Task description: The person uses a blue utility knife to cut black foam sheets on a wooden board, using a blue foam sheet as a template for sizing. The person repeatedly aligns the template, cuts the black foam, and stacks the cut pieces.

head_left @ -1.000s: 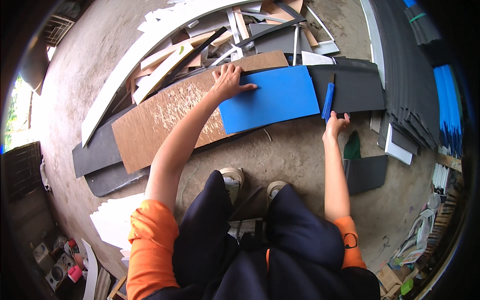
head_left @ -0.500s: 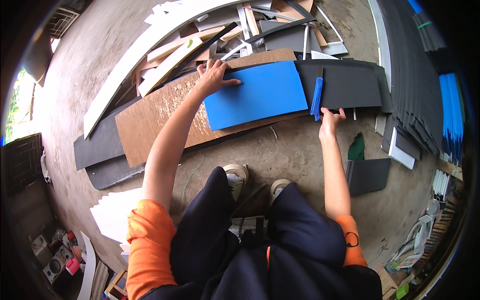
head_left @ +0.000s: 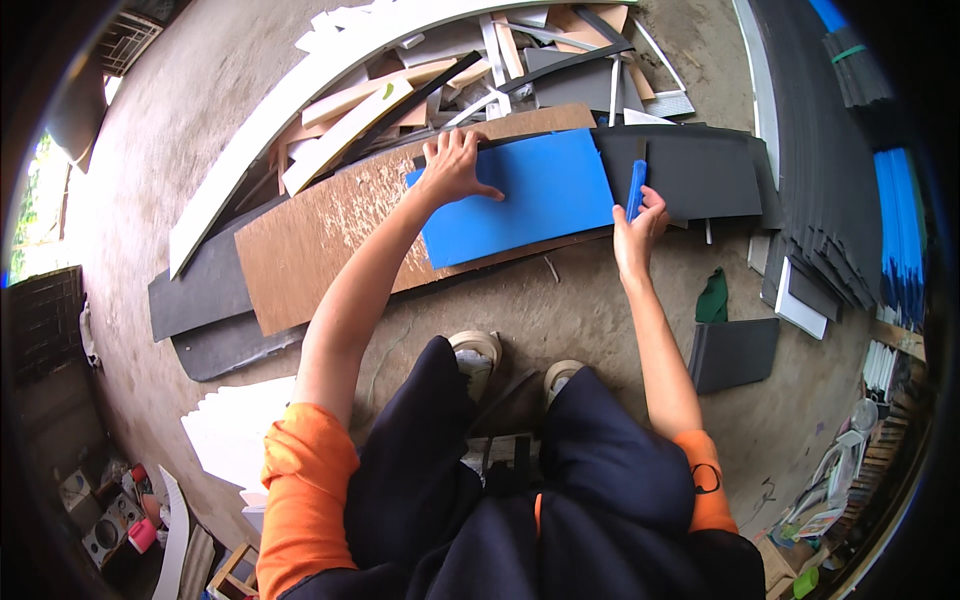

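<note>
A flat blue sheet (head_left: 520, 205) lies across a worn brown board (head_left: 290, 260) in front of me. My left hand (head_left: 456, 170) presses on the sheet's upper left part, fingers spread over its far edge and thumb stretched out along its surface. At the sheet's right end, my right hand (head_left: 638, 222) is closed round a knife with a blue handle (head_left: 637, 182). Its dark blade points away from me, over a dark grey sheet (head_left: 700, 175). Part of the handle is hidden by my fingers.
Offcuts and strips (head_left: 400, 100) lie heaped beyond the board, bordered by a long white curved strip (head_left: 225, 185). Stacked dark sheets (head_left: 815, 150) and blue sheets (head_left: 897, 230) stand on the right. A small dark panel (head_left: 735, 355) and green scrap (head_left: 712, 297) lie on the floor. White sheets (head_left: 235, 430) are at left.
My right hand has moved up and left and closed round the knife, which stood beside its fingertips before. My left hand has shifted slightly right on the blue sheet.
</note>
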### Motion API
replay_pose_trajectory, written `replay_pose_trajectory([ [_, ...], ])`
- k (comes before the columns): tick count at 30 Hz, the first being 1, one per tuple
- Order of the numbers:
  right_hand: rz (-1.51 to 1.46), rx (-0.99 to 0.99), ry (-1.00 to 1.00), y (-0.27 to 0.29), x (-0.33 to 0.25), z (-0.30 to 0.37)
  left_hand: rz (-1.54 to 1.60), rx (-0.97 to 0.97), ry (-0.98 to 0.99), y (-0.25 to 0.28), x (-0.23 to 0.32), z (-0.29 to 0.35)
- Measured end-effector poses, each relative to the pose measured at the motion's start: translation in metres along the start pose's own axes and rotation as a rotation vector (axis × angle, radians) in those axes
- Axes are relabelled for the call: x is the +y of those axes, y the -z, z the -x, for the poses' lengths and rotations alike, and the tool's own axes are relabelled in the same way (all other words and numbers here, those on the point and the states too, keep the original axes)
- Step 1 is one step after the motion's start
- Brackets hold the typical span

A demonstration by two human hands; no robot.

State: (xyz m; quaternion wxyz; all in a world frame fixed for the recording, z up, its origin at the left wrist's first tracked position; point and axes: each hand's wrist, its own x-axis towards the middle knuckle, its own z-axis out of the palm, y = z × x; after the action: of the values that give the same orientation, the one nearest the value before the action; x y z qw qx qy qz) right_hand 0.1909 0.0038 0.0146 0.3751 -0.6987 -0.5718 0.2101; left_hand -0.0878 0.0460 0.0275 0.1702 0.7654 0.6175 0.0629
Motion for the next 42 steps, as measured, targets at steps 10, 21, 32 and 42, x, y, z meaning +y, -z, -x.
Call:
replay_pose_trajectory([
  [10, -0.283, -0.127, -0.105, 0.009, -0.015, 0.008, 0.65, 0.105, 0.063, 0.03, -0.031, 0.013],
  [21, -1.034, -0.487, -0.315, -0.02, -0.074, 0.011, 1.713, 0.419, 0.672, 0.016, 0.061, 0.04],
  [32, -0.681, -0.587, -0.399, 0.01, -0.021, -0.037, 1.654, 0.463, 0.548, 0.004, -0.038, 0.096],
  [42, 0.368, -0.312, 0.144, -0.001, 0.006, -0.044, 0.682, 0.384, 0.496, -0.034, -0.014, 0.108],
])
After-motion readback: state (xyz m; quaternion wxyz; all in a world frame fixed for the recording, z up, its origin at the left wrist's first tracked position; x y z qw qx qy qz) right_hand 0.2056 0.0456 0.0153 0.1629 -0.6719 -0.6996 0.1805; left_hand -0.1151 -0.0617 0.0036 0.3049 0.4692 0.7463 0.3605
